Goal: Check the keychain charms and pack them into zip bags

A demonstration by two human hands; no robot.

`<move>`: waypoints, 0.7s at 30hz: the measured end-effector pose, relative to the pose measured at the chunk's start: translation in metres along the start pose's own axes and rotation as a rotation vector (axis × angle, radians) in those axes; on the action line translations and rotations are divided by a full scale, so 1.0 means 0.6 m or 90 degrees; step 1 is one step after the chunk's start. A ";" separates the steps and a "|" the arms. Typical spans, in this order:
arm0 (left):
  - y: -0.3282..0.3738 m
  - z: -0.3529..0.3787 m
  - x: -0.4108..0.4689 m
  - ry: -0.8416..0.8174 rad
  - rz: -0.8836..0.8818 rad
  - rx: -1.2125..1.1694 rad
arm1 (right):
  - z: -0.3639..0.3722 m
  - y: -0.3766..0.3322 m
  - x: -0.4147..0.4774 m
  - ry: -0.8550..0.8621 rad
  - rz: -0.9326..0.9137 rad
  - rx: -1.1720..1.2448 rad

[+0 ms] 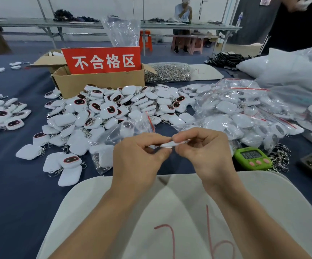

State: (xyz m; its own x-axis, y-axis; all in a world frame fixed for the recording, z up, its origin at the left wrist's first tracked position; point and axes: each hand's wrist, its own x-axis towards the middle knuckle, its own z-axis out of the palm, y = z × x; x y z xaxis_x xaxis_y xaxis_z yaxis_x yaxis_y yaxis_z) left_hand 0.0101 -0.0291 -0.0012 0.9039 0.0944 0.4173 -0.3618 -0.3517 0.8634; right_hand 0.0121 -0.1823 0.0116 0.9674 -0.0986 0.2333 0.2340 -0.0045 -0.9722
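Keychain charm (167,144) sits edge-on, pinched by left hand (138,156) and right hand (205,152) over blue cloth (20,184).

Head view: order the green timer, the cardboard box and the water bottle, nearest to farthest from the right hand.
From the right hand:
1. Green timer, just to its right.
2. Cardboard box, behind the charm pile, to the left.
3. Water bottle, on the far table at the back.
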 end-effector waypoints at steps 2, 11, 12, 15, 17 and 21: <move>0.002 0.000 0.000 0.008 0.009 -0.019 | 0.001 0.001 -0.001 0.001 0.000 -0.008; -0.002 -0.003 0.007 -0.004 -0.044 -0.111 | -0.005 -0.002 -0.001 -0.002 0.081 0.038; -0.001 -0.005 0.006 -0.015 -0.023 -0.106 | -0.004 -0.002 -0.001 0.008 0.108 0.058; 0.000 -0.004 0.003 -0.074 0.039 -0.094 | -0.004 -0.004 0.003 0.038 0.183 0.101; -0.004 -0.003 0.001 -0.086 0.006 -0.108 | -0.005 -0.006 0.006 0.019 0.209 0.084; -0.007 -0.003 0.007 -0.055 -0.053 -0.067 | -0.002 -0.010 0.004 -0.061 0.177 0.026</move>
State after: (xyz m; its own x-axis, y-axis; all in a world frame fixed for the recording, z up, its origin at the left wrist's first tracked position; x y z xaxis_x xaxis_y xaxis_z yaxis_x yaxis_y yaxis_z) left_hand 0.0154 -0.0257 -0.0028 0.9464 0.0364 0.3208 -0.3026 -0.2467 0.9206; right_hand 0.0129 -0.1835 0.0181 0.9992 0.0044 -0.0391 -0.0393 0.0501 -0.9980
